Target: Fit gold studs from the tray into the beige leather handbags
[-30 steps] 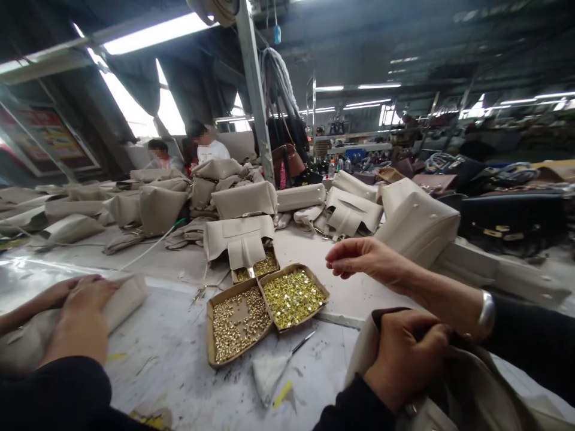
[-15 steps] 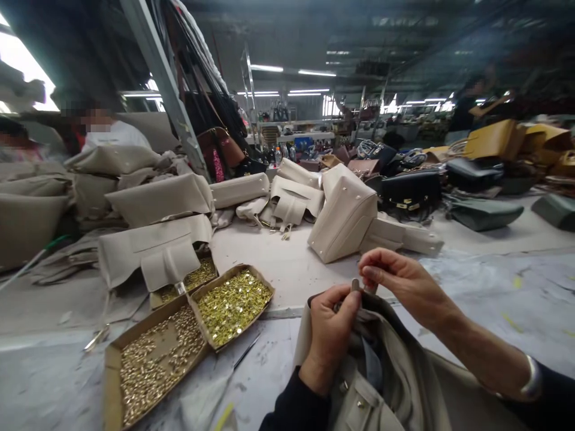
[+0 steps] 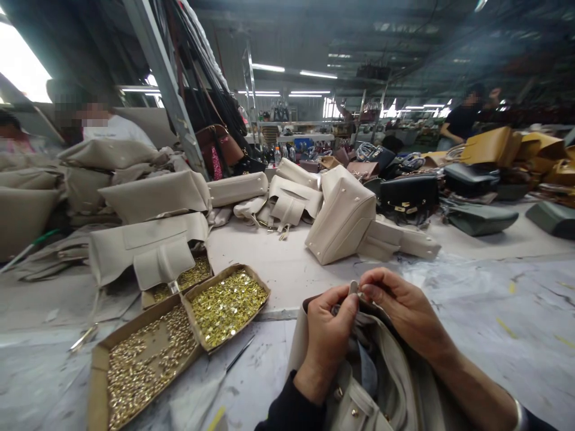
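Observation:
A beige handbag (image 3: 395,371) lies close in front of me, its mouth and inner lining facing up. My left hand (image 3: 330,320) is closed at the bag's upper edge, pinching a small beige strap end (image 3: 354,287) that sticks up between thumb and forefinger. Right beside it, my right hand (image 3: 399,308) has thumb and fingertips pressed together near that strap end. Whatever sits between the right fingertips is too small to make out. Gold-coloured studs (image 3: 354,413) show on the bag's lower front.
Left of the bag stand a cardboard tray (image 3: 96,383) of rounded gold studs and another cardboard tray (image 3: 265,302) of flat-headed gold pieces. A thin pointed tool (image 3: 240,353) lies beside them. Beige bags (image 3: 341,218) line the table's back, black bags (image 3: 408,194) further right. Co-workers are in the background.
My right hand has come down and in, so its fingertips are now against the strap end by my left hand. The left hand keeps its pinch.

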